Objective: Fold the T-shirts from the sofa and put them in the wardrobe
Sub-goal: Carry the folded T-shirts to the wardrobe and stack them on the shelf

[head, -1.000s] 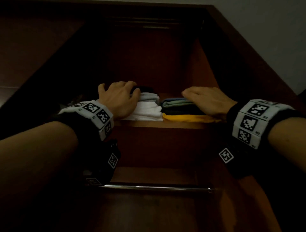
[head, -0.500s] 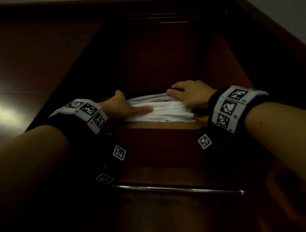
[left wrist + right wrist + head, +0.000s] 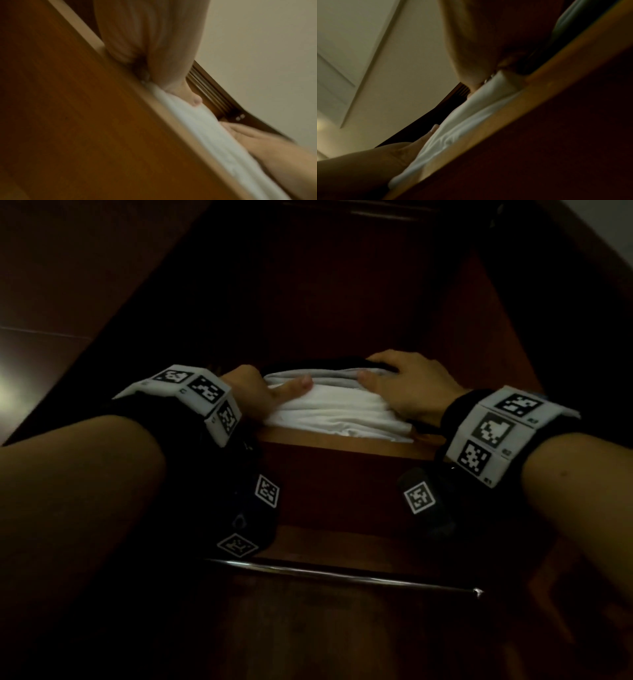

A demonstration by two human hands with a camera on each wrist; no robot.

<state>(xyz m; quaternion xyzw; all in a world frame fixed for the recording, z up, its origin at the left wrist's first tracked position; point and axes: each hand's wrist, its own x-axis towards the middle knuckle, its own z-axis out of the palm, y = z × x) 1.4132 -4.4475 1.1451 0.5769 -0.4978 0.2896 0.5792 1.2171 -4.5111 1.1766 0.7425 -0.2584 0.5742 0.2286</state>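
Note:
A pile of folded T-shirts lies on the wardrobe shelf [image 3: 342, 441]: thick white ones [image 3: 329, 412] with a dark one [image 3: 315, 363] on top. My left hand [image 3: 260, 392] holds the pile's left end, thumb laid across the white front; its fingers are hidden behind. My right hand [image 3: 411, 385] grips the right end, fingers over the dark shirt and thumb pressed on the white fold. The left wrist view shows the white fabric [image 3: 205, 135] along the shelf edge [image 3: 171, 128]. In the right wrist view the white fold [image 3: 471, 121] runs to the left hand [image 3: 412, 147].
A chrome hanging rail [image 3: 342, 575] crosses the compartment below the shelf. Dark wooden side walls close in left and right. Another pale folded pile [image 3: 568, 17] lies further right on the shelf. A pale wall and ceiling lie beyond.
A second ago my hands lay on two separate piles; the right hand has since moved left onto the white pile. Its thumb now presses the front fold, and both hands squeeze closer together.

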